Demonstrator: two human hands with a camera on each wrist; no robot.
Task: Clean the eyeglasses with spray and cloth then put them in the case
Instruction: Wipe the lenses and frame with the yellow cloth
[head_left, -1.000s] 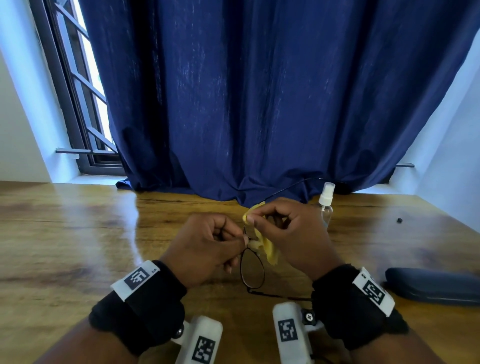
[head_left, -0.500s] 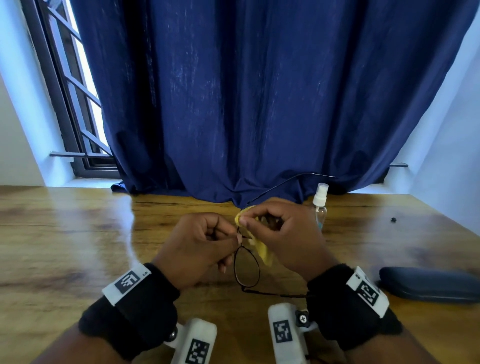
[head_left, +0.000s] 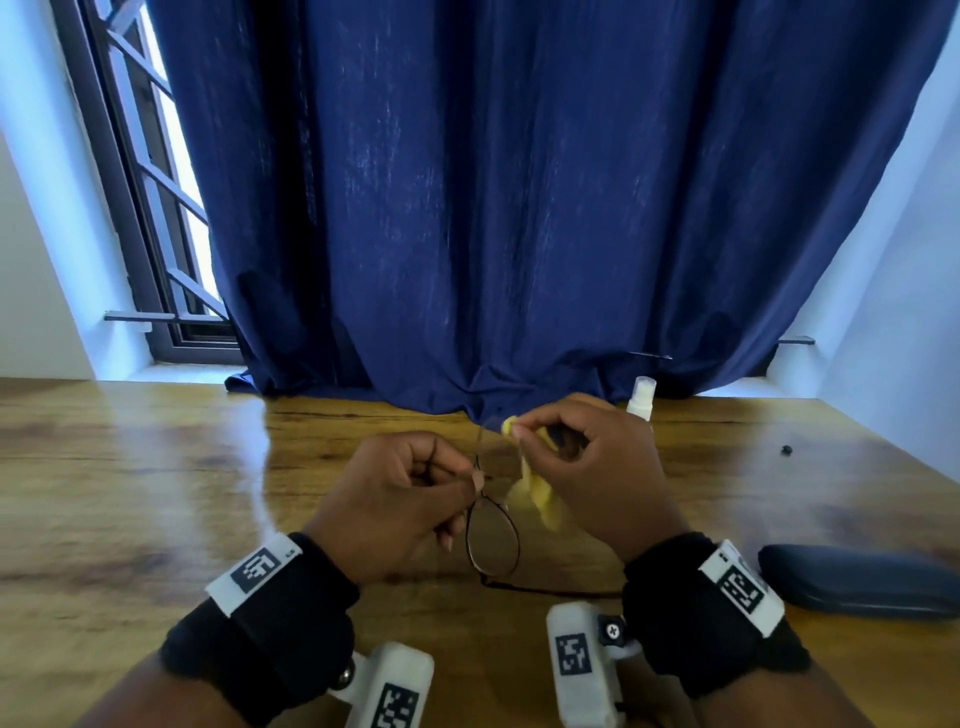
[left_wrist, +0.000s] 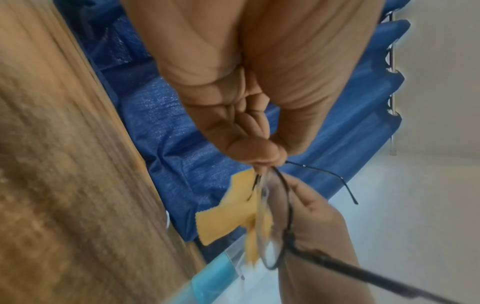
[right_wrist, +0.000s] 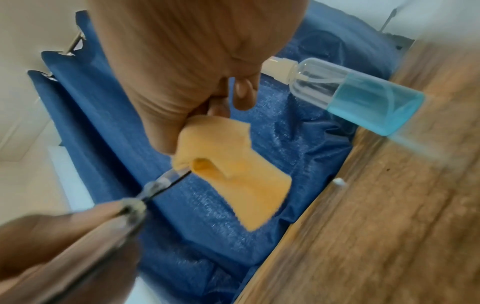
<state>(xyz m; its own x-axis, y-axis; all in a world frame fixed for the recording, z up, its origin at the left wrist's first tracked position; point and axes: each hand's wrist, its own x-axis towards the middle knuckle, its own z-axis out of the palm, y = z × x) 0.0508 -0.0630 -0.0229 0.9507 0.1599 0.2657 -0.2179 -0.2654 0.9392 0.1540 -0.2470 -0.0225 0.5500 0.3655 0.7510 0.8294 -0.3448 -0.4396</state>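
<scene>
Both hands pinching: L (head_left: 400, 499) eyeglasses (head_left: 492, 540), R (head_left: 597, 467) cloth (head_left: 537, 493).

The right hand (head_left: 592, 478) hides most of the spray bottle (head_left: 641, 397) in the head view. The case (head_left: 857, 584) runs off the right edge. The table (right_wrist: 389, 226) blurs at the wrist views' edges.

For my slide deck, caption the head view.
Left hand pinches eyeglasses; right hand holds yellow cloth.

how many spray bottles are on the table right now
1. The spray bottle stands upright on the wooden table just behind the right hand, near the blue curtain. Its lower part is hidden in the head view.
</scene>
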